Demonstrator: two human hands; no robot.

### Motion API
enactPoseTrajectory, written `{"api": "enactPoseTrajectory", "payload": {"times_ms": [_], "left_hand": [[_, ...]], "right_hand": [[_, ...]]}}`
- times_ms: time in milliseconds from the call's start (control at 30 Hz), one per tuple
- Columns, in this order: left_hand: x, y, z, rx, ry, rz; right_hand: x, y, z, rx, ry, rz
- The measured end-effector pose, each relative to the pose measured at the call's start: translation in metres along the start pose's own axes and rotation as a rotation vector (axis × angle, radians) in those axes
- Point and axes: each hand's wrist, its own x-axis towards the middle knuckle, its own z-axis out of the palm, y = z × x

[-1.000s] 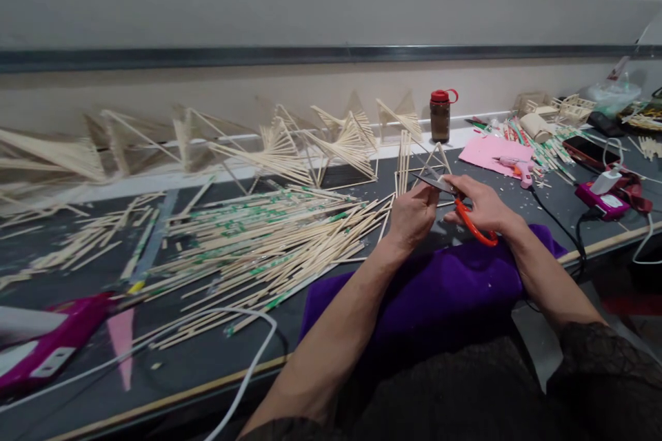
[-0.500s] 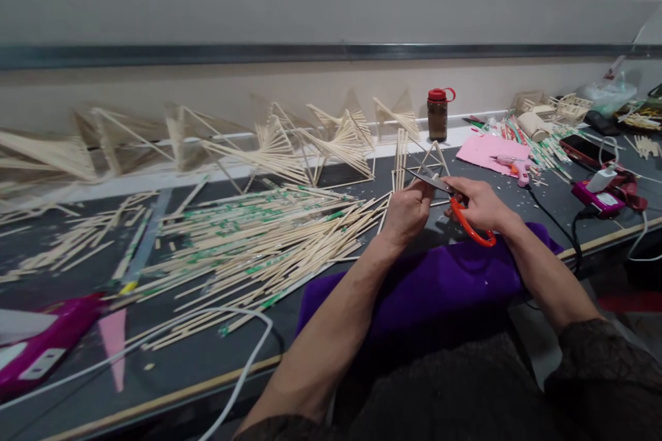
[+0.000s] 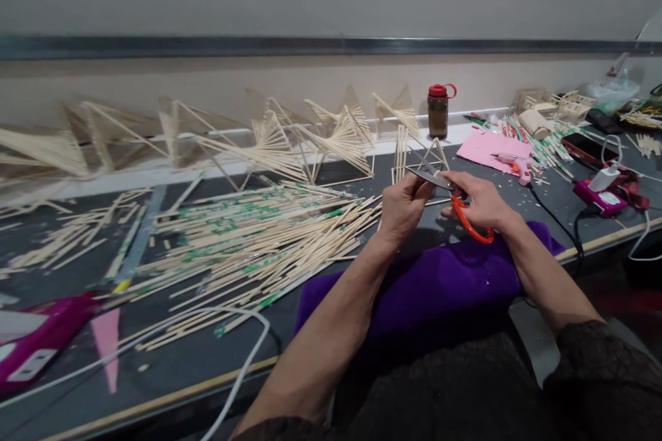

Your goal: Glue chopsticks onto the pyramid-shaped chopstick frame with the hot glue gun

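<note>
My right hand (image 3: 480,200) is closed on a pair of scissors (image 3: 472,224) with orange handles. The blades point left and are parted, reaching over the fingertips of my left hand (image 3: 403,207). Those left fingers are pinched together, and what is between them is hidden. Just behind the hands stands a small frame of thin wooden sticks (image 3: 400,151), with a triangle of sticks (image 3: 437,148) to its right. A purple cloth (image 3: 439,282) lies under my forearms at the table edge.
Loose wooden sticks (image 3: 279,241) cover the table at left. Twisted stick models (image 3: 274,151) line the wall. A bottle with a red lid (image 3: 438,114) stands behind. Rightward lie pink paper (image 3: 486,148), a pink glue gun (image 3: 521,167) and a purple power strip (image 3: 600,198). A white cable (image 3: 261,337) crosses front left.
The view has shifted slightly. Both hands stay close together, with the scissors still held at the left fingertips. Nothing has visibly been picked up or let go.
</note>
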Motion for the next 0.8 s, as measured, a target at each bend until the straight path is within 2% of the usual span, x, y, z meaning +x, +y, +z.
{"api": "enactPoseTrajectory", "payload": {"times_ms": [300, 600, 800], "left_hand": [[0.0000, 0.0059, -0.0039, 0.007, -0.041, 0.055], [0.0030, 0.0053, -0.0069, -0.045, -0.182, -0.028], [0.0012, 0.0071, -0.0063, 0.021, -0.137, 0.029]], "right_hand": [[-0.0024, 0.0002, -0.0011, 0.021, -0.006, -0.059], [-0.0032, 0.0056, -0.0006, 0.031, -0.031, -0.082], [-0.0025, 0.0069, 0.0005, 0.102, -0.032, -0.079]]}}
